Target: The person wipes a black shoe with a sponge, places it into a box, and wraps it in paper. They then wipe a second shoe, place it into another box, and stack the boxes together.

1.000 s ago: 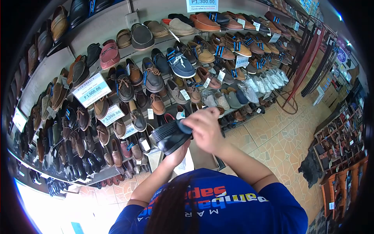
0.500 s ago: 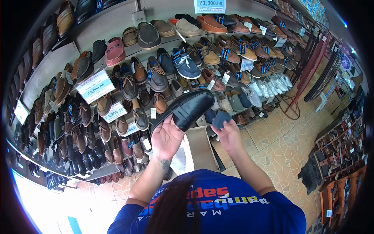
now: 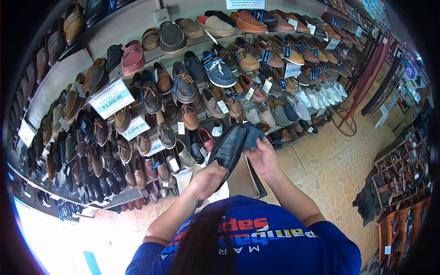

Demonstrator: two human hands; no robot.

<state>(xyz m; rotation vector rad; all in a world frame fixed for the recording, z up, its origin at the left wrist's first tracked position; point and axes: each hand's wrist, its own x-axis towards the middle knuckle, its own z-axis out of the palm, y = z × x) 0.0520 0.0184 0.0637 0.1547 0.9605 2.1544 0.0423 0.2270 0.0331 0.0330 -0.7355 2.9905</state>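
Your left hand [image 3: 208, 176] is wrapped around the heel end of a black leather loafer [image 3: 229, 147], fingers curled under the sole, so the shoe points up and away from you toward one o'clock. Your right hand [image 3: 262, 155] sits just beside it at three o'clock, pinching a dark blue cloth [image 3: 251, 134] that is pressed against the toe end of the loafer. Both hands are closed on what they hold, neither is spread.

The loafer is held in the air above an open cardboard shoebox [image 3: 242, 176] that lies below your hands at six o'clock, with white wrapping paper [image 3: 215, 195] bunched at its near left side. Whether the box rests on the floor or on something else, you cannot tell from here.

Beyond the shoe, from nine o'clock round to two o'clock, runs a slanted wall display of shoes [image 3: 183, 82]: brown, tan, navy and black loafers and boat shoes in rows, white pairs farther off at two o'clock. A white price card reading P1,000.00 [image 3: 111, 98] stands at ten o'clock, and a smaller one reading P1,200.00 [image 3: 135, 127] just below it. The tiled floor [image 3: 330, 160] spreads out at three o'clock. Your blue printed shirt [image 3: 256, 238] fills the bottom of the view.
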